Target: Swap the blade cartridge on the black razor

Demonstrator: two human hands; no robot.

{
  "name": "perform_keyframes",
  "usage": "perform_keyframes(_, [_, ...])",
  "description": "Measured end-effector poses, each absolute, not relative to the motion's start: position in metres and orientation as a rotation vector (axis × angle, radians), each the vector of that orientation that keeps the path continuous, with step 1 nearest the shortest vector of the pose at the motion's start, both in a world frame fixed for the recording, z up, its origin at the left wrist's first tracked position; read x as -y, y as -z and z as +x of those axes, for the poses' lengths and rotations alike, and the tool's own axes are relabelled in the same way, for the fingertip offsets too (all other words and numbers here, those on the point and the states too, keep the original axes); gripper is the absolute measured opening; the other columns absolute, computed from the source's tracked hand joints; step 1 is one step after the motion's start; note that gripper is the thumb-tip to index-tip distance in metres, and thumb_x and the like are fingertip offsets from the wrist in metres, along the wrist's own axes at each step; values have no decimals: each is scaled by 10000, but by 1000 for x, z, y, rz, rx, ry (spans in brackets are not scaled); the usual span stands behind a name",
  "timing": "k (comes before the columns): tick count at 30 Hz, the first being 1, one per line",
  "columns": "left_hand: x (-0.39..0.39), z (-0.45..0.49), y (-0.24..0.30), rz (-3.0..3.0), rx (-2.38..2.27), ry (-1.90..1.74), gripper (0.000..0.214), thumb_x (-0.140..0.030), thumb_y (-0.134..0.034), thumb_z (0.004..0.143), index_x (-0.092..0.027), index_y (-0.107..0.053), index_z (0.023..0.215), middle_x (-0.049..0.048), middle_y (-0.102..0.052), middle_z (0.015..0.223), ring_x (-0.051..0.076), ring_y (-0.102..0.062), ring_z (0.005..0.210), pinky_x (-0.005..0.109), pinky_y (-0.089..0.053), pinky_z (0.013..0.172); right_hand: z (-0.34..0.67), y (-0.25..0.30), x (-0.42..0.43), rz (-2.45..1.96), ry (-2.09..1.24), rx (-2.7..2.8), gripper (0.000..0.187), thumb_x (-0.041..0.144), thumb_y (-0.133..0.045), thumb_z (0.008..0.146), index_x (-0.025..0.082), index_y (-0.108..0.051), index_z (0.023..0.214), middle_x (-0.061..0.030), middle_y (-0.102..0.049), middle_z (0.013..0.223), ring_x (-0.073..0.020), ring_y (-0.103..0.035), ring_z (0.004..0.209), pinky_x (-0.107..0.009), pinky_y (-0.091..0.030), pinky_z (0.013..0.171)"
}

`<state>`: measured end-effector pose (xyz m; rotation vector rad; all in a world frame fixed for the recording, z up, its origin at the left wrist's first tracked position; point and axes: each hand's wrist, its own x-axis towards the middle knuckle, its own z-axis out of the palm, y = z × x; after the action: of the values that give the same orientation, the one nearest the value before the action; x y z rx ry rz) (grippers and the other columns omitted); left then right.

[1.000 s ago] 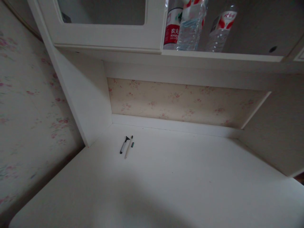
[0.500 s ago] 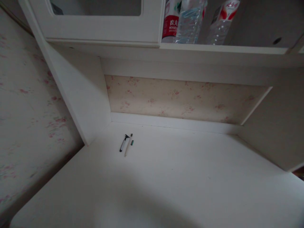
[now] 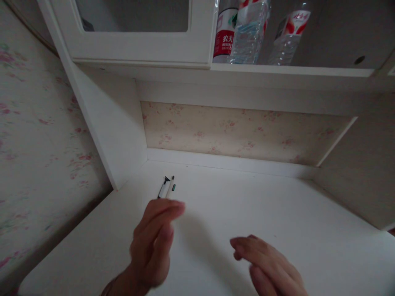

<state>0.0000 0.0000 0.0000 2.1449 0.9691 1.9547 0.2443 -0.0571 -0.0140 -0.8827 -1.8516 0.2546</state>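
The left hand point(image 3: 153, 243) and right hand point(image 3: 269, 266) hover empty, fingers loosely spread, over the white worktop point(image 3: 247, 205); a black-tipped white pen point(image 3: 163, 188) lies just beyond the left.

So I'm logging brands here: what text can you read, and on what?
"农夫": red label on the left bottle; the small print below it is too blurred to read.
Right bottle, red-and-white label: characters too blurred to read.
Middle bottle: nothing readable.
Pens on the desk: too small to read.
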Motion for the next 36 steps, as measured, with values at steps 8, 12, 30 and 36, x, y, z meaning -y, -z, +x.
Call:
perform_keyframes(8, [-134,-19,67,2098,-1679,-1152,256,-283,-431,916,-168,-636,1019,59,-639,1022,167,-600,848,250,-480,755,238,75,-20,-1087,-819,1762,399,490,-446,999,184,-681,897,-59,-628,830,-222,-585,671,-278,-470,605])
perform_keyframes(12, [-166,-50,96,2101,-2033,-879,255,-228,-436,900,-159,-617,1066,75,-618,1082,189,-586,957,264,-440,846,242,108,-36,-1164,-948,1686,412,506,-467,960,164,-681,878,-46,-618,752,-217,-562,619,-267,-431,553])
perform_keyframes(30, [-179,-69,102,2082,-2290,-328,302,-307,-428,886,-80,-614,957,203,-626,935,346,-607,886,428,-456,761,237,126,-37,-1228,-1115,1584,400,509,-500,894,159,-657,781,-20,-555,645,-182,-467,545,-247,-296,469])
perform_keyframes(36, [-159,-53,83,2018,-2134,-573,357,-333,-335,933,-89,-595,924,184,-622,878,299,-605,847,377,-433,746,233,129,-37,-1159,-1146,1526,399,512,-524,901,158,-666,781,-26,-562,653,-187,-477,567,-250,-314,487])
